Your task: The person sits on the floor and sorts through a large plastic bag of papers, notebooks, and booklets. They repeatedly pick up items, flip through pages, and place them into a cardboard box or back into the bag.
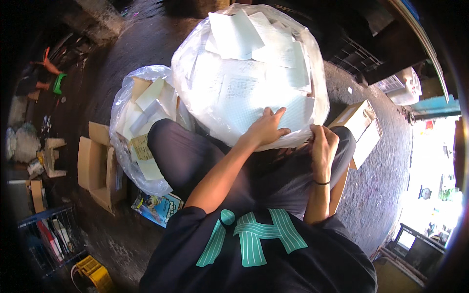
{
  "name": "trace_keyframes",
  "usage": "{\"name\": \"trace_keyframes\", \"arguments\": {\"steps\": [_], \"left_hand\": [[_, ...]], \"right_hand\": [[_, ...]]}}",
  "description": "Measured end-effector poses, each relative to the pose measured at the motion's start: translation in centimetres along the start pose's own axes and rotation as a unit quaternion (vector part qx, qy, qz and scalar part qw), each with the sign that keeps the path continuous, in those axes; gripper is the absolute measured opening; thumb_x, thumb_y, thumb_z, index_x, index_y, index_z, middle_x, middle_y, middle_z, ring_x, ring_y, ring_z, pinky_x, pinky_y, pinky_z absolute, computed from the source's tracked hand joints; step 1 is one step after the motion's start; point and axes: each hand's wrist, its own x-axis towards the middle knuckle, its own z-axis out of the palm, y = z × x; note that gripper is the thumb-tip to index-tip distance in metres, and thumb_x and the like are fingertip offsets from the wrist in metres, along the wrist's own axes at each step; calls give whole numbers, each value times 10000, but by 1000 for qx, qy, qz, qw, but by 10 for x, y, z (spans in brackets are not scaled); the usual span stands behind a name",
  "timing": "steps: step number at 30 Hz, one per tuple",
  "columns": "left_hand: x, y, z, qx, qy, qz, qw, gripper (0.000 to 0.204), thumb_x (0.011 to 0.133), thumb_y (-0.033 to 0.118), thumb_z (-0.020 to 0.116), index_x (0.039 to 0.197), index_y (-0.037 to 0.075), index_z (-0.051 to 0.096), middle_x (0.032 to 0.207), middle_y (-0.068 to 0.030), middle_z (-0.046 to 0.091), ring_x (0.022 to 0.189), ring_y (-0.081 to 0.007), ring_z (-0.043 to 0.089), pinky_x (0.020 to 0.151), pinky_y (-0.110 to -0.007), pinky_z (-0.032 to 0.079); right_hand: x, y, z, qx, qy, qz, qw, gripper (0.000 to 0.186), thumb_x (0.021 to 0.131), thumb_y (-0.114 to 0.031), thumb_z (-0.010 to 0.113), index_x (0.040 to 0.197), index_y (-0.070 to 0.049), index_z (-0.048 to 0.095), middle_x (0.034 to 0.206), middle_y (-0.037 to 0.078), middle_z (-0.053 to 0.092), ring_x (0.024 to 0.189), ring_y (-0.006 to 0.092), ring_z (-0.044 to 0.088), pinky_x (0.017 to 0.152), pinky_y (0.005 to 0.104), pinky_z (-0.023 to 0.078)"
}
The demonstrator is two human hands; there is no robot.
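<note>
In front of my knees stands a large clear plastic bag (181, 73), packed to the top with loose sheets of paper (237, 88), some squared and written on. My left hand (267, 128) lies on the papers near the bag's close edge, fingers spread and holding nothing. At the bag's right near side, my right hand (323, 140) is closed on the plastic rim, with a dark band round the wrist. Left of it, a smaller clear bag (118, 117) holds more papers and brownish card, partly hidden by my left knee.
An opened cardboard box (93, 168) sits at the left, with a blue printed booklet (163, 209) beside it. Another carton (359, 128) stands by my right knee. At the lower left are a wire crate (46, 215) and a yellow container (94, 273). Someone's hand (47, 63) shows far left.
</note>
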Motion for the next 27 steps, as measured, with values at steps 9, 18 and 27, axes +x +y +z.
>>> {"name": "trace_keyframes", "arguments": {"steps": [9, 18, 27], "left_hand": [[-13, 15, -53, -13, 15, 42, 999, 352, 940, 139, 694, 1266, 8, 686, 1284, -201, 695, 1269, -349, 622, 1068, -472, 496], [-7, -138, -288, 165, 388, -227, 878, 1052, 776, 506, 877, 1560, 0, 392, 1614, -277, 412, 1472, -458, 420, 1189, -547, 392], [-11, -139, -298, -79, 561, -146, 811, 178, 931, 183, 710, 1019, 44, 778, 1011, -227, 768, 1002, -426, 734, 848, -497, 568]], "right_hand": [[7, 9, -23, -117, 54, -70, 989, 312, 907, -139, 680, 689, 59, 575, 574, 32, 468, 586, 93, 443, 558, 321, 376], [24, -66, 25, -293, 69, -386, 872, 609, 883, -159, 771, 1408, 26, 524, 1277, 235, 641, 1225, 420, 603, 1055, 481, 473], [187, -58, 210, -366, -179, -347, 845, 978, 799, -629, 811, 1588, -197, 428, 1627, 202, 388, 1484, 478, 366, 1156, 654, 330]]}}
